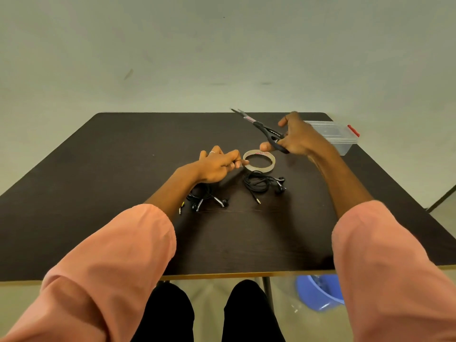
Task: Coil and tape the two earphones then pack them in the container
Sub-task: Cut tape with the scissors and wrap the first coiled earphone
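Hands reach forward over a dark tabletop in our single head view. Our left hand pinches the near-left edge of a clear tape roll, fingers curled on it. Our right hand grips black scissors, lifted, blades slightly parted and pointing away to the left.

Two black earphones lie nearer us: the left earphone partly under our left forearm, the right earphone just beside the roll; both look loosely coiled. We cannot tell whether either is taped. We judge the step to be cutting a strip: draw tape free and taut, then snip close to the roll, keeping the strip from folding onto itself.

A clear container with a red clasp sits at the far right, partly behind our right hand. A blue bucket stands on the floor below. Nothing blocks the cut.
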